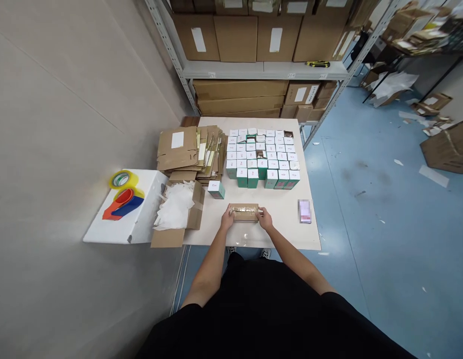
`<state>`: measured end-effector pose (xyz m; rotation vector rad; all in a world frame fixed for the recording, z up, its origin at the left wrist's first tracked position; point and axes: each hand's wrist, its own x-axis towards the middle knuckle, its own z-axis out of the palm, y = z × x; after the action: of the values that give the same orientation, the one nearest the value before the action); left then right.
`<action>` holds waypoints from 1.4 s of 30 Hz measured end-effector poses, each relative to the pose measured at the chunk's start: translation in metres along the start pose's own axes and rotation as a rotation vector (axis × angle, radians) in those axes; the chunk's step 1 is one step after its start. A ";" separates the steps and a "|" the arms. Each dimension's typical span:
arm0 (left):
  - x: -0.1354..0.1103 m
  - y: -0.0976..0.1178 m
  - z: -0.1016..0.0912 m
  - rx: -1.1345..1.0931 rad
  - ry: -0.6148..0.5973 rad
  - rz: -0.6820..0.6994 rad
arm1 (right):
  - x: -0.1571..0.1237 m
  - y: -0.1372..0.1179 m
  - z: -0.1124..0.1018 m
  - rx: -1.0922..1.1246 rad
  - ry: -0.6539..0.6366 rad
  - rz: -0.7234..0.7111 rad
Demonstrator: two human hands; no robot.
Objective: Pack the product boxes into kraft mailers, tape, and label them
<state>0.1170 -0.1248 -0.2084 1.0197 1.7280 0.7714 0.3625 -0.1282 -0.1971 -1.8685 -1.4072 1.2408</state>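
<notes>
A small brown cardboard box (245, 212), its top glossy with clear tape, lies near the front edge of the white table (287, 219). My left hand (227, 219) grips its left end and my right hand (265, 218) grips its right end, fingers curled around it. A single green-and-white box (216, 189) lies just beyond my left hand. Farther back stands a block of several green-and-white boxes (262, 157).
A stack of flattened cardboard mailers (190, 152) lies at the table's back left. An open carton of white packing paper (177, 209) sits at left, beside a white foam block (141, 219) with tape rolls (121, 179) and a dispenser (122, 204). A phone (304, 211) lies at right. Shelves of cartons (254, 75) stand behind.
</notes>
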 end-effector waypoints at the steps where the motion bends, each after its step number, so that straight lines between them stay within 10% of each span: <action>1: 0.000 0.001 -0.001 -0.005 0.006 0.005 | 0.002 -0.002 0.001 -0.007 0.001 0.003; 16: -0.023 0.033 -0.004 0.100 0.223 0.090 | 0.010 -0.022 -0.032 0.089 0.007 -0.018; 29: -0.040 0.179 -0.043 0.067 0.335 0.539 | 0.016 -0.164 -0.093 0.261 0.114 -0.486; 34: -0.046 0.201 -0.090 0.053 0.376 0.663 | 0.008 -0.221 -0.068 0.249 0.082 -0.629; 42: -0.046 0.177 -0.200 -0.001 0.557 0.679 | 0.012 -0.302 0.023 0.130 -0.024 -0.781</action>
<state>-0.0099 -0.0953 0.0292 1.5185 1.8265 1.6059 0.1969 -0.0148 0.0298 -1.0316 -1.7665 0.9127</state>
